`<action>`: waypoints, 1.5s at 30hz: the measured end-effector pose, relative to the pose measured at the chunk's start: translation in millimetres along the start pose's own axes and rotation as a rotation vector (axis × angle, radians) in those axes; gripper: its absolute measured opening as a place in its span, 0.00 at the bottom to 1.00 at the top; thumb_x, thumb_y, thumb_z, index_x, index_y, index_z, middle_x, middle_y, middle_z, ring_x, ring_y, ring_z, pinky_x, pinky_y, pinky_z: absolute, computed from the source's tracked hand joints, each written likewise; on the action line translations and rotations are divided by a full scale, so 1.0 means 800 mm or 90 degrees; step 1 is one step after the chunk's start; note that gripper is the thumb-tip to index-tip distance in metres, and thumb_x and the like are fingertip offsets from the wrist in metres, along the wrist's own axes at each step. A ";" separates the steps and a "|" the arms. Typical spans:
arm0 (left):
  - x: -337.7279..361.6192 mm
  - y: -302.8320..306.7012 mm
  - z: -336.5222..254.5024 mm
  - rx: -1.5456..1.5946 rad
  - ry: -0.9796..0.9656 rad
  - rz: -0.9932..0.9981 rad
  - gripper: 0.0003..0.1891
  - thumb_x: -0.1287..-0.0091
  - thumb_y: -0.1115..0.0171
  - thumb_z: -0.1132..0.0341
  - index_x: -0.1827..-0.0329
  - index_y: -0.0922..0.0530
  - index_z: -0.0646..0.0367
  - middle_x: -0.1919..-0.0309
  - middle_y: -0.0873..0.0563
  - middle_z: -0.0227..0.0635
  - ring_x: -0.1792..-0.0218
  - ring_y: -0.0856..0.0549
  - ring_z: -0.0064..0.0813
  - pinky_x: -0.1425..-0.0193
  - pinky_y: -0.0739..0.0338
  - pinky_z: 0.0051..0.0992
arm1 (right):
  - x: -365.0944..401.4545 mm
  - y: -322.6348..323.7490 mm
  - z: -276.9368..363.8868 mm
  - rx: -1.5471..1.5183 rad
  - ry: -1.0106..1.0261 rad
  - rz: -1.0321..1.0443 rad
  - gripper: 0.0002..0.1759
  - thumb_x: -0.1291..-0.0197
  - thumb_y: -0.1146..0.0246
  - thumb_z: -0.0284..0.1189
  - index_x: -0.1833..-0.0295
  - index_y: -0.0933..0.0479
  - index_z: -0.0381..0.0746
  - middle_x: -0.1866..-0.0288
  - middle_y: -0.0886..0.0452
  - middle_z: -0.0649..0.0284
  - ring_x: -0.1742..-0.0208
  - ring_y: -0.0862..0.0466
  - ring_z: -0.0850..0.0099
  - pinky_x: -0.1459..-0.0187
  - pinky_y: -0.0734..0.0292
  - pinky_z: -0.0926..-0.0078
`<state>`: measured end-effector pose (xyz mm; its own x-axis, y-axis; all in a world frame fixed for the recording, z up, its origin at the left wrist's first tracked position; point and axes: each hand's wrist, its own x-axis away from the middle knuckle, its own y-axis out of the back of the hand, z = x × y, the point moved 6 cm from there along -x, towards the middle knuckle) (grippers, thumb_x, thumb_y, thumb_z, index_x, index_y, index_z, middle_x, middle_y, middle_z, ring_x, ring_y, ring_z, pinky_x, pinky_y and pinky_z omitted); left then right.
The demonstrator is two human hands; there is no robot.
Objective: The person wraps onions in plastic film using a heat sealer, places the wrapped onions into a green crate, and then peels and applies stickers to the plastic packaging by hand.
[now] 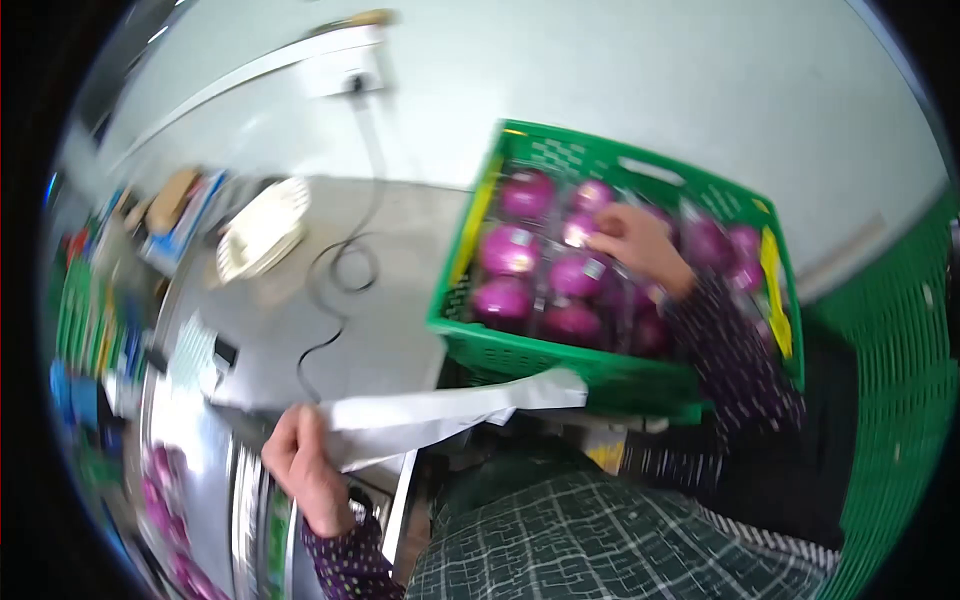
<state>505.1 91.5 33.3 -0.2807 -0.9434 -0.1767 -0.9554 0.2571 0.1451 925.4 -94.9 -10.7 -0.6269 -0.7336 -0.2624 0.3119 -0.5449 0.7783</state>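
Note:
My left hand (303, 468) is closed on one end of a long white paper strip (430, 415), which stretches to the right in front of the crate. My right hand (642, 243) is over the green plastic crate (565, 345), fingers curled together and touching or just above the packs. Whether something small sits between those fingertips is blurred. Under and around it lie purple onions (510, 250) in clear plastic packs, in rows. A small pale label (594, 268) shows on one pack below my fingertips.
On the steel table (385, 320) lie a black cable (350, 265) and a white basket (265, 230). The cable runs up to a wall socket (355, 80). More packed onions (170, 510) sit at lower left. A green crate wall (895, 400) stands at right.

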 end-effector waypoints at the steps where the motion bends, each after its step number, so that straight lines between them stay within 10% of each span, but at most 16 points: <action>1: 0.004 0.001 -0.005 -0.014 -0.015 -0.032 0.14 0.36 0.42 0.71 0.80 0.31 0.63 0.81 0.34 0.20 0.77 0.39 0.13 0.74 0.47 0.20 | 0.005 -0.025 0.008 -0.387 -0.005 0.059 0.29 0.56 0.26 0.33 0.47 0.26 0.35 0.54 0.19 0.59 0.55 0.19 0.68 0.54 0.24 0.69; 4: 0.027 -0.014 -0.033 0.035 -0.031 -0.036 0.15 0.37 0.37 0.68 0.82 0.28 0.62 0.85 0.34 0.19 0.80 0.37 0.12 0.79 0.45 0.20 | 0.067 -0.040 0.178 -0.429 0.254 0.286 0.49 0.61 0.22 0.33 0.32 0.38 0.36 0.38 0.29 0.56 0.39 0.27 0.65 0.38 0.35 0.67; 8: 0.071 -0.022 -0.068 0.216 -0.084 -0.057 0.08 0.39 0.34 0.69 0.74 0.20 0.64 0.82 0.21 0.26 0.77 0.27 0.11 0.74 0.32 0.19 | 0.157 -0.133 0.228 -0.709 -0.141 0.640 0.16 0.42 0.37 0.22 0.47 0.24 0.34 0.57 0.18 0.64 0.57 0.21 0.79 0.56 0.23 0.79; 9: 0.083 -0.021 -0.065 0.194 -0.117 -0.076 0.02 0.41 0.36 0.76 0.71 0.18 0.64 0.77 0.20 0.26 0.74 0.24 0.14 0.70 0.31 0.19 | 0.159 -0.099 0.275 -0.423 0.200 0.528 0.14 0.39 0.41 0.21 0.47 0.25 0.35 0.55 0.19 0.64 0.57 0.20 0.77 0.57 0.23 0.79; 10: 0.104 -0.010 -0.068 0.145 -0.265 -0.127 0.02 0.41 0.35 0.75 0.72 0.19 0.64 0.76 0.18 0.30 0.76 0.22 0.18 0.71 0.30 0.21 | 0.180 -0.112 0.291 -0.429 0.246 0.572 0.14 0.39 0.41 0.21 0.47 0.25 0.35 0.55 0.19 0.64 0.57 0.20 0.77 0.57 0.23 0.79; 12: 0.151 0.020 -0.053 0.016 -0.299 -0.193 0.04 0.42 0.34 0.73 0.73 0.19 0.64 0.78 0.19 0.36 0.77 0.20 0.25 0.73 0.30 0.22 | 0.259 -0.153 0.276 -0.983 -0.486 0.876 0.16 0.38 0.43 0.22 0.44 0.27 0.33 0.51 0.20 0.62 0.53 0.20 0.70 0.50 0.24 0.71; 19: 0.293 0.143 0.021 -0.114 -0.066 -0.353 0.09 0.39 0.35 0.67 0.67 0.19 0.65 0.77 0.19 0.37 0.75 0.20 0.24 0.72 0.28 0.25 | 0.420 -0.220 0.308 -0.438 -0.048 1.112 0.15 0.38 0.41 0.23 0.46 0.26 0.33 0.53 0.19 0.62 0.53 0.20 0.70 0.50 0.25 0.70; 24: 0.424 0.078 0.079 -0.039 0.262 0.207 0.37 0.42 0.36 0.50 0.34 0.35 0.64 0.41 0.27 0.50 0.40 0.27 0.40 0.35 0.34 0.35 | 0.454 -0.230 0.299 -0.369 0.386 1.086 0.14 0.37 0.42 0.24 0.46 0.25 0.32 0.54 0.18 0.63 0.55 0.19 0.71 0.52 0.24 0.72; 28: 0.464 0.119 0.106 0.148 0.333 0.237 0.31 0.40 0.37 0.59 0.36 0.32 0.65 0.47 0.20 0.47 0.44 0.21 0.36 0.42 0.28 0.30 | 0.440 -0.254 0.268 -0.352 0.342 0.989 0.14 0.36 0.42 0.25 0.47 0.25 0.32 0.55 0.18 0.63 0.56 0.19 0.72 0.53 0.24 0.73; 32: 0.485 0.192 0.176 0.111 0.310 -0.021 0.18 0.41 0.45 0.75 0.46 0.23 0.64 0.58 0.14 0.38 0.55 0.19 0.26 0.48 0.25 0.29 | 0.449 -0.311 0.254 -0.520 -0.165 0.944 0.11 0.32 0.44 0.28 0.52 0.23 0.31 0.63 0.17 0.59 0.67 0.20 0.80 0.64 0.25 0.84; 35: 0.551 0.288 0.322 -0.008 0.329 -0.280 0.15 0.46 0.46 0.71 0.57 0.19 0.63 0.63 0.14 0.46 0.61 0.14 0.39 0.54 0.22 0.34 | 0.465 -0.329 0.302 -0.480 -0.165 0.884 0.10 0.33 0.43 0.29 0.54 0.22 0.32 0.64 0.17 0.62 0.70 0.23 0.81 0.66 0.27 0.85; 37: 0.636 0.369 0.430 -0.181 0.575 -0.375 0.11 0.47 0.43 0.73 0.62 0.17 0.58 0.70 0.14 0.41 0.68 0.15 0.34 0.59 0.22 0.32 | 0.475 -0.337 0.349 -0.326 -0.003 0.866 0.10 0.34 0.42 0.29 0.55 0.22 0.33 0.65 0.17 0.63 0.72 0.25 0.82 0.67 0.29 0.85; 38: 0.655 0.393 0.476 -0.650 0.542 -0.019 0.13 0.47 0.42 0.67 0.60 0.17 0.61 0.63 0.14 0.46 0.60 0.16 0.47 0.49 0.23 0.40 | 0.481 -0.339 0.369 -0.337 -0.010 0.848 0.10 0.34 0.42 0.29 0.55 0.22 0.33 0.65 0.17 0.63 0.72 0.25 0.82 0.67 0.29 0.85; 39: 0.675 0.424 0.486 -0.616 0.566 -0.048 0.15 0.44 0.42 0.65 0.56 0.18 0.61 0.57 0.15 0.46 0.54 0.17 0.45 0.45 0.25 0.39 | 0.489 -0.342 0.394 -0.340 0.021 0.853 0.10 0.35 0.41 0.29 0.55 0.22 0.33 0.65 0.17 0.63 0.72 0.26 0.82 0.68 0.30 0.85; 40: 0.730 0.460 0.579 -0.345 0.679 -0.387 0.15 0.43 0.43 0.65 0.54 0.19 0.60 0.53 0.16 0.46 0.49 0.18 0.42 0.42 0.26 0.35 | 0.497 -0.346 0.413 -0.342 0.048 0.856 0.10 0.35 0.40 0.29 0.55 0.21 0.34 0.65 0.17 0.63 0.72 0.26 0.83 0.69 0.31 0.85; 45: 0.639 0.582 0.612 -0.609 0.613 -0.174 0.17 0.42 0.44 0.65 0.51 0.18 0.55 0.55 0.15 0.43 0.51 0.17 0.40 0.46 0.24 0.30 | 0.523 -0.372 0.439 -0.324 0.036 0.858 0.13 0.35 0.40 0.31 0.54 0.22 0.31 0.63 0.17 0.62 0.64 0.21 0.81 0.62 0.25 0.81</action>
<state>-127.9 -168.7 -466.0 0.4507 -0.8118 0.3713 -0.4258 0.1700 0.8887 319.6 -97.2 -151.4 0.3700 -0.8048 0.4641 0.8565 0.4890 0.1651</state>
